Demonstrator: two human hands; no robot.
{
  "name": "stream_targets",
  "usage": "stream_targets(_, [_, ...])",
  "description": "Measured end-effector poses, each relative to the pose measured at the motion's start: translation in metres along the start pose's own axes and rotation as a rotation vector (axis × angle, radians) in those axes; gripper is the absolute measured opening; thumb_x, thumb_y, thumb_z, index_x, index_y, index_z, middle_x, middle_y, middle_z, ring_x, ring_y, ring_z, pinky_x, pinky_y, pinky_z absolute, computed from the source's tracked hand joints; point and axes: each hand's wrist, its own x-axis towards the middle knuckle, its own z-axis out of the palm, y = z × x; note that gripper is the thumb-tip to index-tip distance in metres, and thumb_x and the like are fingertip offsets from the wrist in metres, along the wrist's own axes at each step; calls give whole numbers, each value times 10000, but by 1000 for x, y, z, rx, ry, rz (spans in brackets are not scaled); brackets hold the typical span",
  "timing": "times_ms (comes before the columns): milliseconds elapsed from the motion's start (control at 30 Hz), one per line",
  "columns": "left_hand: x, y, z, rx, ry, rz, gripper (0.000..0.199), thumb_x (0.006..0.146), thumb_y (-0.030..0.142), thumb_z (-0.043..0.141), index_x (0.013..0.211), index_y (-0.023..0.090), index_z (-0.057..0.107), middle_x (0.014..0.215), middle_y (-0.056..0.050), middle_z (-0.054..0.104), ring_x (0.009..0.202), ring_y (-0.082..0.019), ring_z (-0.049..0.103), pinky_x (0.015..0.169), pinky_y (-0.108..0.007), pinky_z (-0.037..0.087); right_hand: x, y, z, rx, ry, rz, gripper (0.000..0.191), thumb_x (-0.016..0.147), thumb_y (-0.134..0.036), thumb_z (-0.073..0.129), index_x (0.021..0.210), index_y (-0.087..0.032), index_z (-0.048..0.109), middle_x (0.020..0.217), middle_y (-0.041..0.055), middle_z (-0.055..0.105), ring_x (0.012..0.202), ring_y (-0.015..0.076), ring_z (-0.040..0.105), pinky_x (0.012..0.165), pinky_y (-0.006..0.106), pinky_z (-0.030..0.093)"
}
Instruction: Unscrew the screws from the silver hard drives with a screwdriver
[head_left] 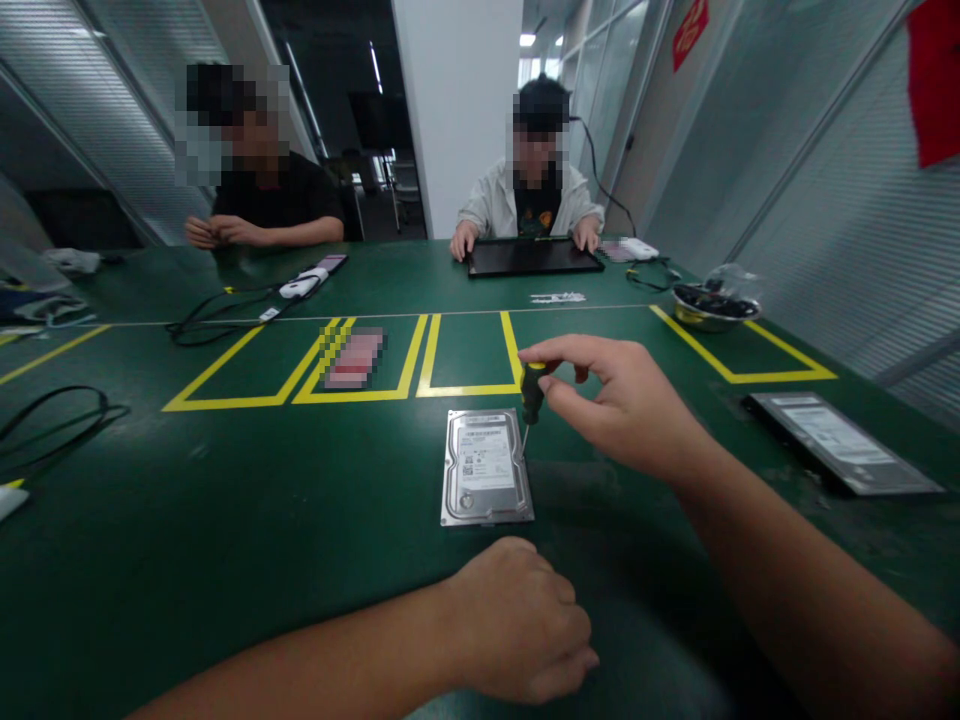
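A silver hard drive (485,468) with a white label lies flat on the green table in front of me. My right hand (611,395) pinches the handle of a small black and yellow screwdriver (533,392) between thumb and forefinger. The screwdriver stands nearly upright, its thin shaft reaching down to the drive's right edge; whether the tip sits in a screw is too small to tell. My left hand (521,620) is closed in a fist on the table, nearer to me than the drive. Its palm side is hidden, so anything inside cannot be seen.
A second drive (840,440) lies at the right. Beyond it stands a metal bowl (716,305) with dark items and clear plastic. Yellow tape (469,390) marks boxes on the table. Two people sit opposite, one holding a dark flat panel (536,257). Cables (217,310) lie at the left.
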Motion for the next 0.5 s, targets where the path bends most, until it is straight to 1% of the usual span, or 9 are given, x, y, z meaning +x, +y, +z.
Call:
stream_targets(67, [0, 0, -1, 2, 4, -1, 313, 883, 414, 603, 664, 192, 612, 623, 17, 649, 544, -144, 598, 497, -320, 330, 0, 1, 0, 5, 2, -9, 289, 835, -163, 602, 1104, -180, 707, 1007, 34, 727, 818, 157, 627, 673, 276, 441])
stream_targets(200, [1, 0, -2, 3, 1, 0, 308, 883, 407, 604, 667, 188, 613, 632, 13, 656, 550, -146, 603, 504, -319, 339, 1, 3, 3, -15, 36, -21, 189, 842, -228, 657, 1018, -181, 709, 918, 24, 693, 747, 134, 582, 671, 270, 426])
stream_targets(267, [1, 0, -2, 1, 6, 0, 299, 880, 407, 607, 675, 189, 616, 639, 14, 659, 556, -146, 608, 507, -327, 347, 1, 3, 4, -28, 44, -25, 184, 854, -249, 649, 1014, -184, 713, 896, 27, 684, 735, 136, 571, 664, 271, 421])
stream_targets(400, [0, 0, -1, -1, 27, 3, 292, 869, 410, 620, 673, 194, 611, 637, 23, 653, 551, -148, 602, 494, -342, 332, 1, 3, 3, -28, 42, -31, 228, 859, -179, 591, 1054, -176, 709, 951, 37, 707, 782, 148, 595, 658, 269, 418])
stream_targets(500, [0, 0, -1, 0, 12, 3, 304, 879, 412, 611, 670, 190, 607, 638, 17, 653, 551, -147, 603, 496, -340, 328, 1, 3, 2, -39, 51, -20, 219, 847, -188, 617, 1047, -186, 706, 904, 26, 695, 730, 139, 572, 647, 270, 408])
